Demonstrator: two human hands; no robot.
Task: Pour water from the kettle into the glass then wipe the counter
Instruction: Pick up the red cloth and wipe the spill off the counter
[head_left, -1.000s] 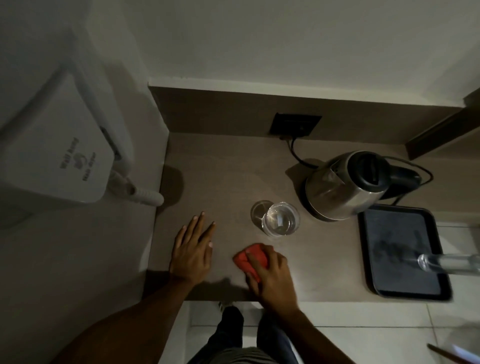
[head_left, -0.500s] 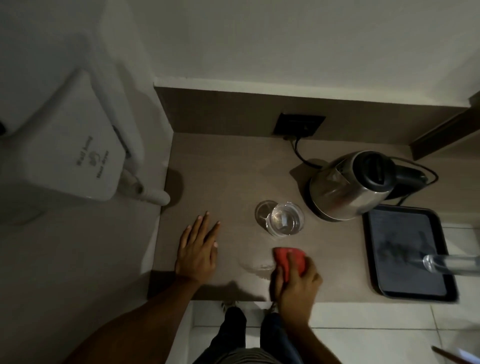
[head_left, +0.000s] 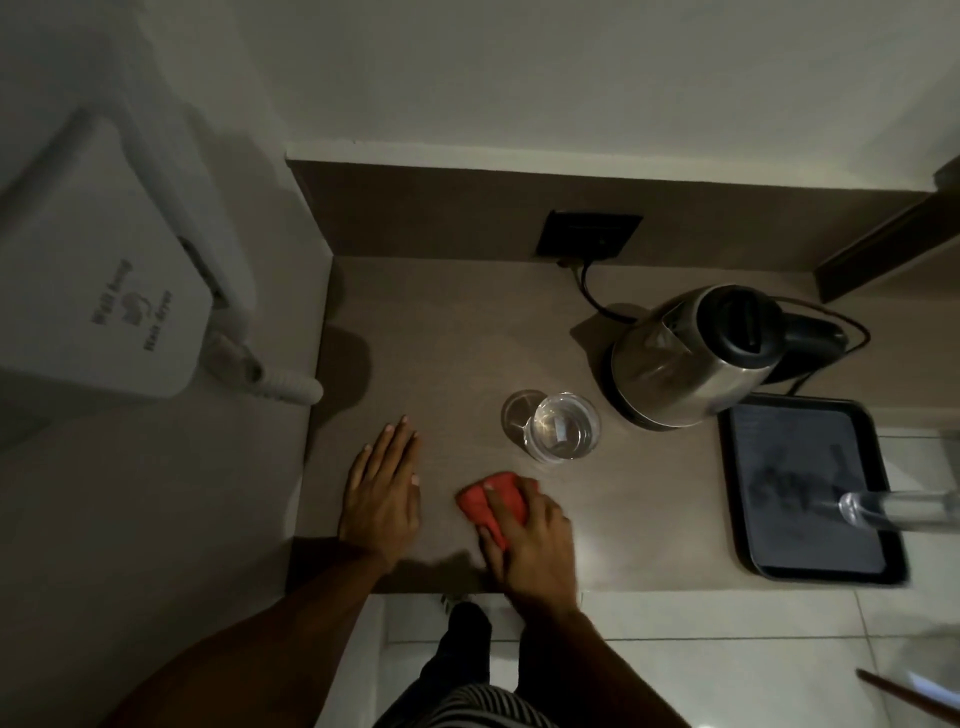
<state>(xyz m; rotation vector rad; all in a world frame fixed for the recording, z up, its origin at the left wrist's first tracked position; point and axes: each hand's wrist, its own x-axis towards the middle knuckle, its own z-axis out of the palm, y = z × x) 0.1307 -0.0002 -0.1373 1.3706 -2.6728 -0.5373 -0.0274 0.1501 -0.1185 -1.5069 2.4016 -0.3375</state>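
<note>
My right hand (head_left: 530, 540) presses down on a red cloth (head_left: 491, 506) at the front of the worktop (head_left: 467, 338), fingers (head_left: 501, 512) curled over the cloth and clenched on it, wrist angled back toward my body. My left hand (head_left: 382, 493) lies flat on the worktop, palm down, fingers released and stretched forward close together, holding nothing.

Taking the glass (head_left: 563, 426) as my mark: it stands upright with clear water in it, just behind the cloth and apart from it. The steel kettle (head_left: 691, 358) stands to its right and a little farther back, its cord running to the dark wall socket (head_left: 589, 234). A black tray (head_left: 810, 488) lies farther right, at the worktop's front corner. My left hand rests to the glass's left, nearer the front edge. The cloth pokes out ahead of my right fingers toward the glass.
</note>
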